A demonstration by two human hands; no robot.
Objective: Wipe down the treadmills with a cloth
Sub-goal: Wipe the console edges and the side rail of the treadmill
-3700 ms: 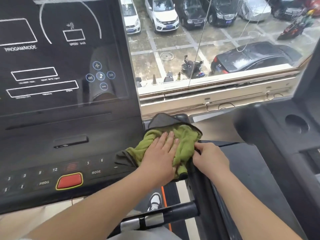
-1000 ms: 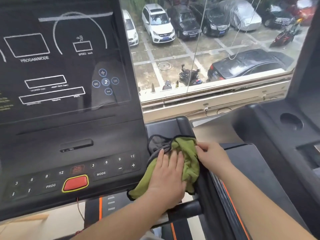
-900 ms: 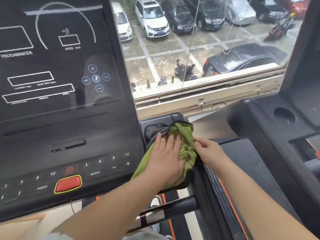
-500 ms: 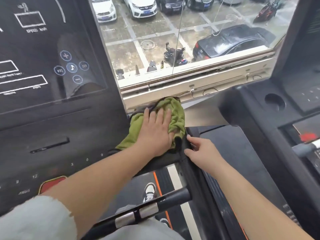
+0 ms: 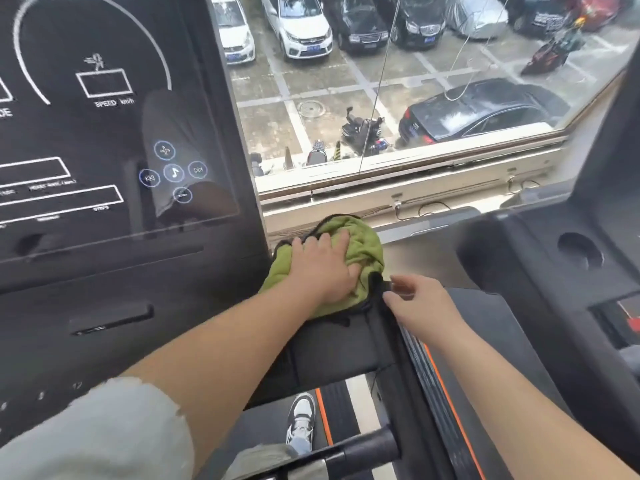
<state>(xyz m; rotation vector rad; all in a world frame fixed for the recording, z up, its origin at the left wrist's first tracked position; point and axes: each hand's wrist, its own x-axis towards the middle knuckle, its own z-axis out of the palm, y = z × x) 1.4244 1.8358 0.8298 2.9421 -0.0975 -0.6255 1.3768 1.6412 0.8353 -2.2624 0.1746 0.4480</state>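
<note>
Two hands work right of the glossy black treadmill console (image 5: 104, 168). The left hand (image 5: 322, 268), fingers straight and close together, presses a crumpled green cloth (image 5: 363, 244) mid-wipe. The right hand (image 5: 422, 303) touches the black side rail (image 5: 391, 341) with loosely curled fingers (image 5: 398, 282). Next, probably: sweep plastic not yet wiped.

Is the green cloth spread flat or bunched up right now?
Bunched. The green cloth shows rumpled folds and humps around the left hand, which presses flat on it.

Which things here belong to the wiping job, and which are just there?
Job: cloth; left hand pressing it flat; right hand at the rail; console; second treadmill.
Just there: window sill; cars; scooter; shoe.
</note>
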